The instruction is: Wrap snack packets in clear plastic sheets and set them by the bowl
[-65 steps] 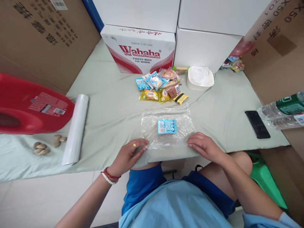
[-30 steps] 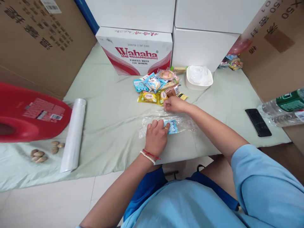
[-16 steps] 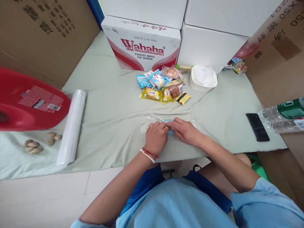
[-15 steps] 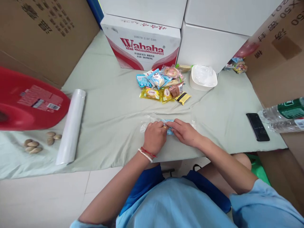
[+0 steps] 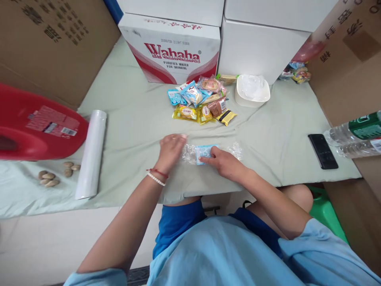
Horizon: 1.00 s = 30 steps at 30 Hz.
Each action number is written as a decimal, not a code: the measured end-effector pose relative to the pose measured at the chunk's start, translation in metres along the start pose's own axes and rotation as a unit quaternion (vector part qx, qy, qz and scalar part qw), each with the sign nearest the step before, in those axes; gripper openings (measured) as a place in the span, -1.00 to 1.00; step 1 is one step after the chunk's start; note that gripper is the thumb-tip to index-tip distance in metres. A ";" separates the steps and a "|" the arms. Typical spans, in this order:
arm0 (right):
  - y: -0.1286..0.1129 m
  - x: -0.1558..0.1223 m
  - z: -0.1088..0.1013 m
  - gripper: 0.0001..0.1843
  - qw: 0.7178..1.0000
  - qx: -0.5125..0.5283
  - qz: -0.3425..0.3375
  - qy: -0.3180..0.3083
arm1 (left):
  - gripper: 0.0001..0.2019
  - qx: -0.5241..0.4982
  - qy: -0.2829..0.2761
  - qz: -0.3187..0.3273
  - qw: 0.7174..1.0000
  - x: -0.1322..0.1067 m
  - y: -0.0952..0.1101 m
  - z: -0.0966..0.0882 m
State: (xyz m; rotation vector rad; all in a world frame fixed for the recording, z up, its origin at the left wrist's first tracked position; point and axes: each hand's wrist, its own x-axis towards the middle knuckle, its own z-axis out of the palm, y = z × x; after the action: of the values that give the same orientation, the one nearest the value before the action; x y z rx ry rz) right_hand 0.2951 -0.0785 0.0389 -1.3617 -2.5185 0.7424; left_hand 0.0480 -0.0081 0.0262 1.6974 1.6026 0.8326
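Observation:
A small blue-and-white packet (image 5: 203,149) lies on the green cloth, with crinkled clear plastic wrap (image 5: 236,150) spreading out on both sides of it. My right hand (image 5: 228,163) holds the packet down, its index finger stretched across the front and its thumb at the upper right edge. Beside the wrap's left end is my left hand (image 5: 171,150), raised a little, with slightly blurred fingers reaching to the right and nothing visible in them. A red string and a white bead bracelet circle the left wrist.
Behind lies a pile of wrapped snacks (image 5: 198,99), beside a white plastic bowl (image 5: 251,104) and a Wahaha carton (image 5: 175,53). On the left are a plastic film roll (image 5: 92,155), several stones (image 5: 47,178) and a red jug (image 5: 56,119). A phone (image 5: 323,151) and bottles (image 5: 364,129) stand right.
My left hand has moved left, off the packet, leaving more of the packet and wrap in sight. The right hand stays on the packet. The view has shifted slightly.

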 end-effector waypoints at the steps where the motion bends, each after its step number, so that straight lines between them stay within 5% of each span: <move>1: 0.000 0.000 0.000 -0.53 1.000 0.010 0.004 0.002 | -0.58 0.015 -0.026 0.009 1.000 0.001 0.001 0.003; 6: 0.004 -0.008 -0.004 -0.67 0.990 0.125 -0.049 0.044 | -0.64 0.025 -0.155 -0.004 0.988 -0.016 0.007 -0.014; 10: 0.005 -0.009 0.001 -0.70 0.979 0.177 -0.068 0.079 | -0.64 -0.034 -0.118 -0.105 0.987 -0.034 0.025 -0.027; 15: -0.004 -0.002 0.012 -0.74 0.983 0.158 -0.038 0.082 | -0.73 -0.143 -0.094 -0.140 0.975 -0.050 0.056 0.011; 18: -0.004 -0.005 0.006 -0.81 0.977 0.188 -0.047 0.086 | -0.66 -0.112 -0.098 -0.057 0.987 -0.058 0.061 0.036; 22: 0.015 -0.013 -0.017 -0.71 0.958 0.259 0.003 0.125 | -0.65 0.077 -0.067 0.116 0.988 -0.072 0.057 0.052; 25: 0.039 -0.016 -0.028 -0.69 0.957 0.142 0.137 0.211 | -0.53 0.222 -0.071 0.137 0.963 -0.080 0.057 0.060; 27: 0.053 -0.019 -0.029 -0.56 0.961 0.057 0.193 0.189 | -0.50 0.273 -0.075 0.146 0.948 -0.081 0.058 0.065; 30: 0.061 -0.029 -0.030 -0.77 0.969 0.033 0.207 0.133 | -0.51 0.305 -0.073 0.166 0.935 -0.081 0.056 0.069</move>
State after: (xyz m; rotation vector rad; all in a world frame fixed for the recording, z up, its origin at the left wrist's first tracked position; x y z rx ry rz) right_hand 0.3673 -0.0643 0.0355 -1.8520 -2.0103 0.6498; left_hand 0.1327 -0.0934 0.0296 2.4531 1.5892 0.3484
